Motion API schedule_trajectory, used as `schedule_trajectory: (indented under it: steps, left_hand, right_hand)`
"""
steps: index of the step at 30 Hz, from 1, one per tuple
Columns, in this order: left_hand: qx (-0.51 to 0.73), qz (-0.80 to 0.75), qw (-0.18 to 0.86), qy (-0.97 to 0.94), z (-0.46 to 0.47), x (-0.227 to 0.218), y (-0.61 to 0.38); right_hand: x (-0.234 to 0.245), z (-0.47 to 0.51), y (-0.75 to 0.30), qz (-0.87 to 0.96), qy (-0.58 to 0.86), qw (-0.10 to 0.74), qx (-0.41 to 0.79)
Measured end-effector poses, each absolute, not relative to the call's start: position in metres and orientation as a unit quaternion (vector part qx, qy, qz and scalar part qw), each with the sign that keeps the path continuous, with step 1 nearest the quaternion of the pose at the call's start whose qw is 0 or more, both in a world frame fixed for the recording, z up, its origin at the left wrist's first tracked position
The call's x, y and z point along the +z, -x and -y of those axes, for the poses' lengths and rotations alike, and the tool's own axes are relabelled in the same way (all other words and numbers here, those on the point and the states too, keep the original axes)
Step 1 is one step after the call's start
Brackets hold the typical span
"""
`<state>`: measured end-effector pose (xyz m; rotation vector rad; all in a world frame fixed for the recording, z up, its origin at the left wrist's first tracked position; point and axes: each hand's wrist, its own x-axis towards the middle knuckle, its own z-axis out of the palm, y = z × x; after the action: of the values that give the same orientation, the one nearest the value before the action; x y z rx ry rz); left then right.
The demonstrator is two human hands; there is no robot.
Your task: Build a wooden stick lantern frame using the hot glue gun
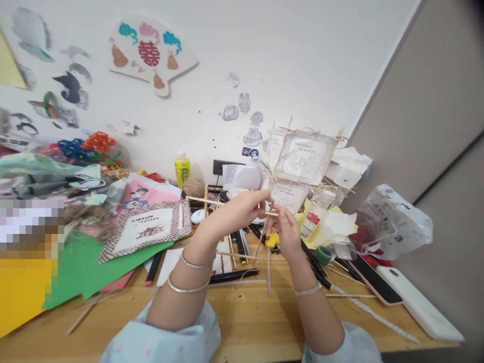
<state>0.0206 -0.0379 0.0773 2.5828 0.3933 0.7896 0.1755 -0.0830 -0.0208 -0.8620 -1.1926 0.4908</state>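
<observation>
Sleeves (166,335) cropped (below), orange sheet (22,292) partly pixelated

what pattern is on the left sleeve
Small pink spots on pale blue on the left sleeve, best seen in the head view.

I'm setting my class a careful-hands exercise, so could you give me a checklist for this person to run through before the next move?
1. Right hand on the stick: ok, fingertips pinch it.
2. Left hand gripping firmly: cannot tell; its fingers are at the same spot, but their hold is partly hidden.
3. Join between sticks secure: cannot tell; fingers cover the spot.
4. Clear table below the hands: not ok; a black pen and more lie there.
5. Twine ball in view: ok, beside the yellow bottle.
6. Yellow bottle upright: ok.
</observation>
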Motion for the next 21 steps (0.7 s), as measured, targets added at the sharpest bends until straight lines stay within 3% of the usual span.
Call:
schedule_trajectory:
  steps: [21]
  left_hand:
    - [0.276,-0.138,0.189,-0.932,0.0387,0.0776,-0.0216]
  right_hand:
    - [-0.0258,0.0823,-0.1802,0.566,0.378,0.704,0.203]
